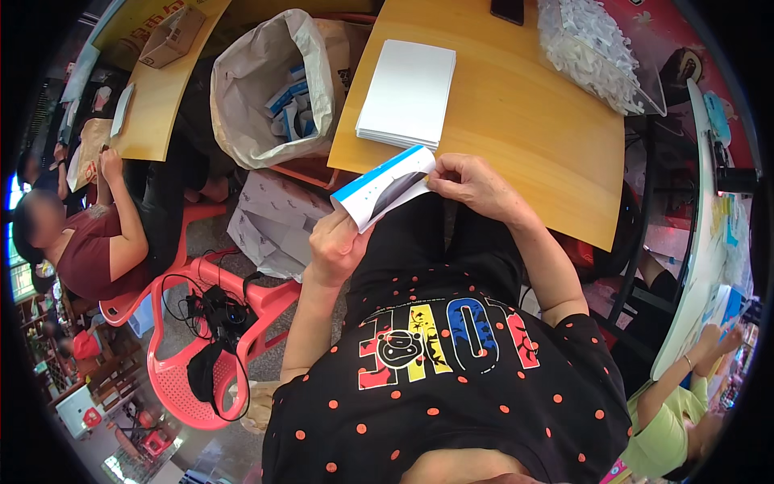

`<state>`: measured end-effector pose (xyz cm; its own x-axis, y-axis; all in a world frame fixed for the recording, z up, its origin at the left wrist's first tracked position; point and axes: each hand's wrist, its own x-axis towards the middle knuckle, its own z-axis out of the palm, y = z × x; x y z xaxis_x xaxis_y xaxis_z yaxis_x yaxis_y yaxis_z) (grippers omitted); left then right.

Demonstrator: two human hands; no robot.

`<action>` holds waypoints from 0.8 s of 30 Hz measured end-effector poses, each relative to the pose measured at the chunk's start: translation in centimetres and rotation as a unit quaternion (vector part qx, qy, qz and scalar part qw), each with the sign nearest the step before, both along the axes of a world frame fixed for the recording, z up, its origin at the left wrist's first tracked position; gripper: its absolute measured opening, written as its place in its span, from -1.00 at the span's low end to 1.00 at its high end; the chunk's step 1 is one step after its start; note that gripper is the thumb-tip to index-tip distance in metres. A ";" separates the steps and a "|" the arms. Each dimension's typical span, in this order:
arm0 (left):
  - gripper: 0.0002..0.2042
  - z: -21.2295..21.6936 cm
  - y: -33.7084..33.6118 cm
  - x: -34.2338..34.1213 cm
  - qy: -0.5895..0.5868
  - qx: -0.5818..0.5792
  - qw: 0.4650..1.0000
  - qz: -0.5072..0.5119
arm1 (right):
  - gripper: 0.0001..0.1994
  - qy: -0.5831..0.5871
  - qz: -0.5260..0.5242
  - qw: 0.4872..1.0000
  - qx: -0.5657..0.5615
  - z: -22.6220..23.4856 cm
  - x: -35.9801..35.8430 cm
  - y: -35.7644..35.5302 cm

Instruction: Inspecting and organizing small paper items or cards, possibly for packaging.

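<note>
My left hand (333, 248) grips the lower left end of a glossy printed paper sheet (372, 187), white with a blue band and a dark picture. The sheet is bent over on itself and held in the air above my lap, just off the table's near edge. At its right end the thumb and fingers of my right hand (474, 187) are closed together on the sheet's edge. Just beyond the sheet, a neat stack of white sheets (409, 90) lies on the yellow wooden table (524, 153).
A large paper sack (230, 109) holding blue-and-white pieces stands left of the table. A clear container (592, 56) of small white pieces sits at the far right, near a dark phone (508, 10). A pink plastic chair (173, 379) carries black cables. Other people work on both sides.
</note>
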<state>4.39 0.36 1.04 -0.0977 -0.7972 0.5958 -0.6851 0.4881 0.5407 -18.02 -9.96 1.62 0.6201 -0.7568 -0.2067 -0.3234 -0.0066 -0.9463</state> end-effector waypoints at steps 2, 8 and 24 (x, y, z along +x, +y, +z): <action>-0.78 -0.1 0.0 0.2 -0.005 -0.001 1.000 0.002 | -0.83 -0.014 0.000 1.000 0.001 -0.3 -0.2 0.0; -0.80 -0.1 -0.1 0.3 0.012 0.000 1.000 0.017 | -0.81 0.002 -0.066 0.998 0.015 0.7 -0.6 -0.3; -0.78 -0.4 0.0 0.3 -0.022 -0.003 1.000 -0.015 | -0.78 -0.006 0.003 1.000 0.016 -0.6 -0.1 0.0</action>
<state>4.67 0.41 0.63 -0.1482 -0.7905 0.5943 -0.6936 0.5114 0.5073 -18.17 -9.91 1.03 0.6274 -0.7462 -0.2226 -0.3119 0.0210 -0.9499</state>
